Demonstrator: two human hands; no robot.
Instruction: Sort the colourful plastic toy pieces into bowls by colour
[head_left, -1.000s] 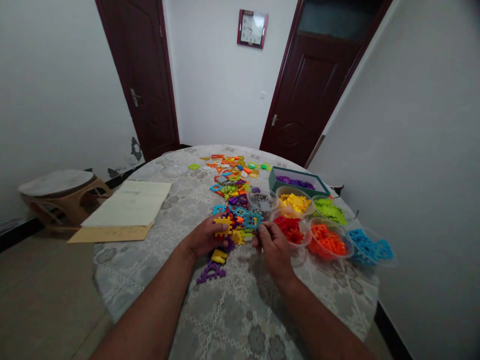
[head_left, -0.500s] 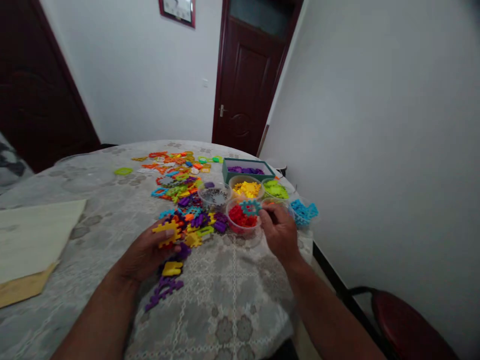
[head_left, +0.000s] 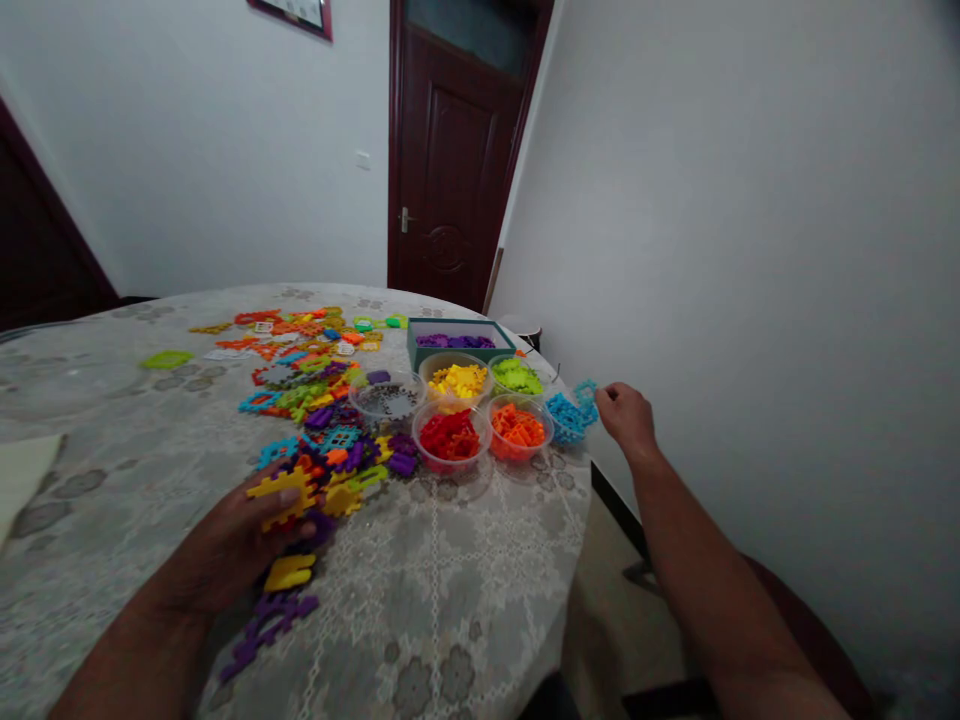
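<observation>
My left hand is closed around a yellow toothed building piece, thumb on top, beside a mixed pile of coloured plastic pieces. Just below it lie a yellow piece and a purple toothed piece. At the table's right edge my right hand pinches a blue toothed building piece, blurred, over the tub of blue pieces. Clear tubs nearby hold red pieces, orange pieces, yellow pieces, green pieces and grey pieces.
A green box with purple pieces stands behind the tubs. More orange pieces and a lime piece lie farther back. A pale sheet is at the left. The table edge drops off at right, by a wall.
My right hand has moved right with the blue piece, from above the red tub to the blue tub. My left hand keeps the yellow piece. The view has turned right.
</observation>
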